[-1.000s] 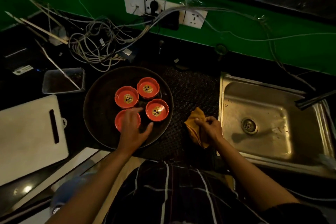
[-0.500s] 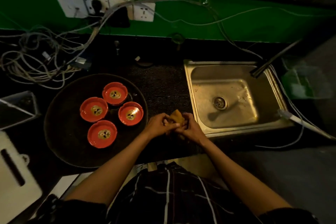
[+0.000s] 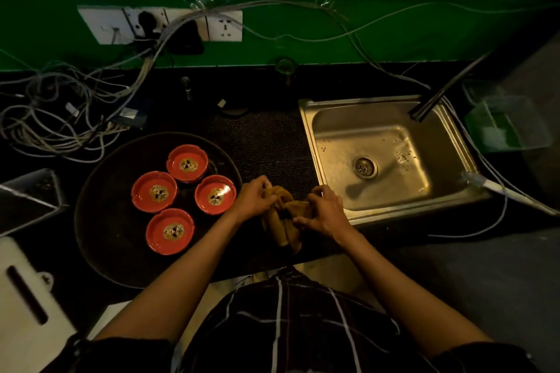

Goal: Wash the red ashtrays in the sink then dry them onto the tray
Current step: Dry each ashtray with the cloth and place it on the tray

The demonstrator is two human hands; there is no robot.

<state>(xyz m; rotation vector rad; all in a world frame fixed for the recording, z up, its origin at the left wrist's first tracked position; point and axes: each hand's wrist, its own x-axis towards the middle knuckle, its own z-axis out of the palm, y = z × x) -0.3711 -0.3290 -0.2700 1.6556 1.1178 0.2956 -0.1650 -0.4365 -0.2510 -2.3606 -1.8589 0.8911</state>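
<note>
Both my hands work the crumpled mustard-yellow cloth (image 3: 283,215) over the dark mat — left hand (image 3: 253,198) and right hand (image 3: 322,212) with fingers curled, pinching its folds, probably wringing. Beyond, four round red ashtrays (image 3: 170,232) sit on the dark round tray (image 3: 100,239); steel sink (image 3: 306,130) holds none.

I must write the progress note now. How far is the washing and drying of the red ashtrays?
Looks done: four red ashtrays sit upright on the round tray, and the sink holds none. In hand: the left hand and right hand both grip the yellow cloth between tray and sink. Left: probably only putting the cloth away; whether the ashtrays are fully dry cannot be seen.
</note>
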